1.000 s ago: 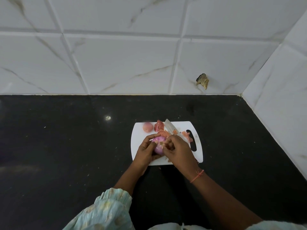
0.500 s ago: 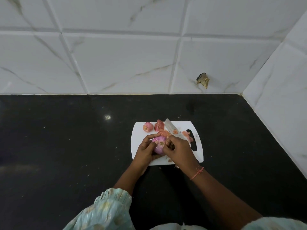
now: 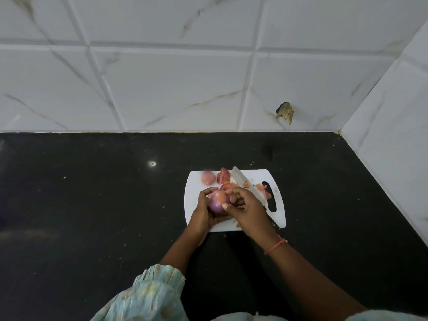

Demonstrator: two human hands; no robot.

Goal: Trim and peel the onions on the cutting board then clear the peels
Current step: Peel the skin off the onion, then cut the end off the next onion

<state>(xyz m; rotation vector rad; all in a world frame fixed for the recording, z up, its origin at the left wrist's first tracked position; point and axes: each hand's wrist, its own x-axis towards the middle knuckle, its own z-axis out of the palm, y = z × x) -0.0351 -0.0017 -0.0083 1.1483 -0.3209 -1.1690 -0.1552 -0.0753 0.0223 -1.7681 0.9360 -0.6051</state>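
Onion (image 3: 217, 201), purple and partly peeled, is held just above the near part of the white cutting board (image 3: 253, 220), between both hands. The board is laid on the black table (image 3: 92, 205), with its handle slot turned to the right. A second, rounder onion (image 3: 207, 177) is seen at the board's far left corner, apart from the hands. Pink peels (image 3: 224, 176) are scattered along the far edge and toward the handle slot (a few pieces lie against the blade). A knife (image 3: 242, 179) is laid diagonally across the board, its tip pointed to the far edge; its handle end is hidden under the right wrist, so that part cannot be made out. White marble-patterned wall tiles (image 3: 162, 89) are set behind the table, and a small brownish scrap (image 3: 285, 112) is stuck to one tile on the right. A light spot is reflected in the table to the left of the board.

The left hand (image 3: 202, 213) is curled round the onion from the left and below, so the bulb is cradled in its fingers. The right hand (image 3: 246, 208) is bent over the onion's right side, with the thumb and fingertips pinched at its skin. An orange thread is worn on the right wrist, and a pale patterned sleeve (image 3: 150, 295) is seen on the left arm
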